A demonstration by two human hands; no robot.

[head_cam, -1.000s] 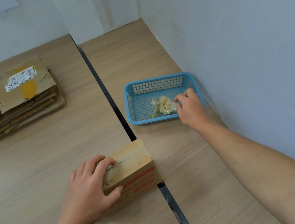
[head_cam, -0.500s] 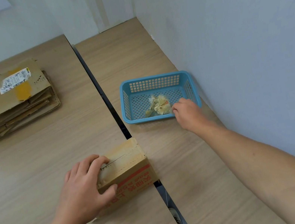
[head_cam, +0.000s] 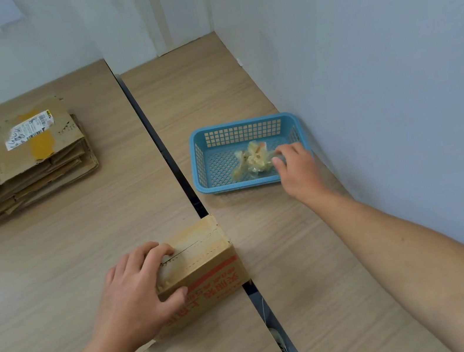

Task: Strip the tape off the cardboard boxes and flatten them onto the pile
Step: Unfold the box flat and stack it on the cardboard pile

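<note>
A small closed cardboard box (head_cam: 205,261) with red print lies at the near edge of the left table, by the gap. My left hand (head_cam: 140,294) grips its left end, fingers over the top and thumb on the front face. A pile of flattened boxes (head_cam: 33,161) lies at the far left. My right hand (head_cam: 296,167) hangs over the near right corner of a blue basket (head_cam: 200,162). Its fingers are loosely curled right beside a crumpled wad of tape (head_cam: 253,161) in the basket. Nothing shows between those fingers.
Two wooden tables (head_cam: 60,246) meet at a dark gap (head_cam: 157,145) running from far to near. A white partition wall (head_cam: 377,72) stands close along the right side, touching the basket.
My right hand pinched the tape wad in the basket, then drew back to the basket's near right corner, leaving the wad inside. My left hand stays on the box.
</note>
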